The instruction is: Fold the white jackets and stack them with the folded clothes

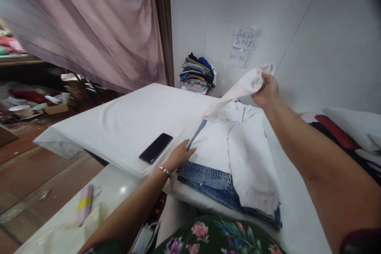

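Observation:
A white and blue denim jacket (214, 143) lies on the white-covered table, its white lining or back facing up and a blue denim hem band (205, 176) toward me. My right hand (267, 90) is closed on the end of one white sleeve, lifting it above the table. The other sleeve (253, 166) is folded down over the jacket's right part. My left hand (181, 154), with a bracelet at the wrist, grips the jacket's left side edge near a blue strip; its fingertips partly show. Just left of that hand lies a black phone (156, 148).
A stack of folded clothes (198, 73) stands at the table's far end by the wall, below handwritten paper signs (245, 39). More garments (336, 131) lie at right. A pink curtain (119, 20) hangs at left. A pink and yellow roll (85, 205) sits on the near white surface.

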A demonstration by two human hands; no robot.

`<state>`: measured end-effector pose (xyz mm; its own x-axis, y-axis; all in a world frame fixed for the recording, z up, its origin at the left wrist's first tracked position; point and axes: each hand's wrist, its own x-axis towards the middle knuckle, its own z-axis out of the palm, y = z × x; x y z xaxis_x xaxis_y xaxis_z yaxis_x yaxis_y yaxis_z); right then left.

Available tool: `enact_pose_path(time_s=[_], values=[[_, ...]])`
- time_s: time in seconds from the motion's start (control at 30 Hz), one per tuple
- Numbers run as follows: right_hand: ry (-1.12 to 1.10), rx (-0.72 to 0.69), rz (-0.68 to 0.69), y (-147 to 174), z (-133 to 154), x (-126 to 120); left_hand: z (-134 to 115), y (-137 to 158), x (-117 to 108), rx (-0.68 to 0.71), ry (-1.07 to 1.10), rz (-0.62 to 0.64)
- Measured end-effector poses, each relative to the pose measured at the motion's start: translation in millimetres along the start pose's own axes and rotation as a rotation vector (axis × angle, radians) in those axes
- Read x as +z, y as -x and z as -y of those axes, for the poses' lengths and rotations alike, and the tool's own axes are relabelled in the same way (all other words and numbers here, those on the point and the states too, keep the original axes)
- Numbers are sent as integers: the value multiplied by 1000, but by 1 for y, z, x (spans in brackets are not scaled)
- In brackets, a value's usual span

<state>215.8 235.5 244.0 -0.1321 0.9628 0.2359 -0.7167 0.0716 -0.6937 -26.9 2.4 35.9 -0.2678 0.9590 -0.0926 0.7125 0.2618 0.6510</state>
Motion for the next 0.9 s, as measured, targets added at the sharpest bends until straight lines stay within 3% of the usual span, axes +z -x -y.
enact_pose_path(time_s=[0.1, 0.27, 0.4, 0.5, 0.6, 0.7, 0.8, 0.9], values=[[24, -119, 33, -34, 37, 6, 5, 9, 3, -56, 55, -13], [291, -169, -30, -59, 66, -16, -3, 3, -9, -110, 222, 78], [425, -182, -40, -68, 76, -38, -27, 3, -17, 10, 413, 191], [465, -241, -25, -83, 100, -56, -62, 5, -14, 162, 337, 217], [568, -336, 40, -98, 137, -83, -105, 4, 6, 342, 205, 296], [705, -427, 65, -98, 172, -114, -142, 1, 46, 434, 63, 439], [723, -402, -54, -81, 192, -138, -161, -1, 90, 399, -57, 594], [727, -338, -161, -56, 193, -150, -161, -4, 110, 310, 41, 760]])
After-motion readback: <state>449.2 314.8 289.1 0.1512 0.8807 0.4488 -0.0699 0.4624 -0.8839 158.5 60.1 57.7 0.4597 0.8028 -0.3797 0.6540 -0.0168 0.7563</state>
